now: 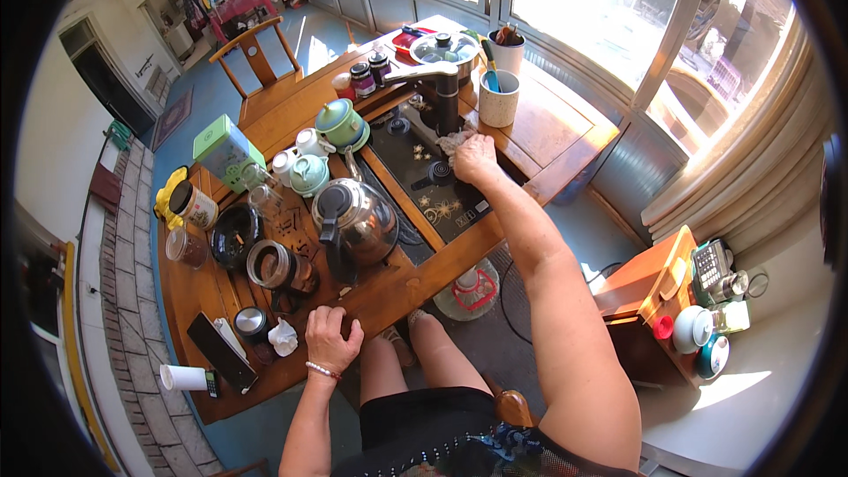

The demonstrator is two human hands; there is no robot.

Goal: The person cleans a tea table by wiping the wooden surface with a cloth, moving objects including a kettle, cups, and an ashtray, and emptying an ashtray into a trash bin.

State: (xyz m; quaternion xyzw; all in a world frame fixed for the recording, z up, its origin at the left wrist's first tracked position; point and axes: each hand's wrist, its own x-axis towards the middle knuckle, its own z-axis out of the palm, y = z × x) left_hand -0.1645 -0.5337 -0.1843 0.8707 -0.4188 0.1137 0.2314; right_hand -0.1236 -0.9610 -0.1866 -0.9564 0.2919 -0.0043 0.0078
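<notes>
My right hand presses a crumpled pale cloth onto the black glass panel set into the wooden tea table. Just behind the cloth rises a dark tap-like column with a silver arm reaching left. My left hand rests on the table's near edge, fingers spread, holding nothing. A glass kettle with a black handle stands beyond it on the inset tray. Left of the panel are a green lidded cup on a saucer and a pale green teapot.
Beside the cloth stands a speckled cup with a blue-handled tool. Farther back is a glass-lidded pot. Jars, a black bowl, a green tin and a crumpled tissue crowd the left side. A wooden cabinet stands right.
</notes>
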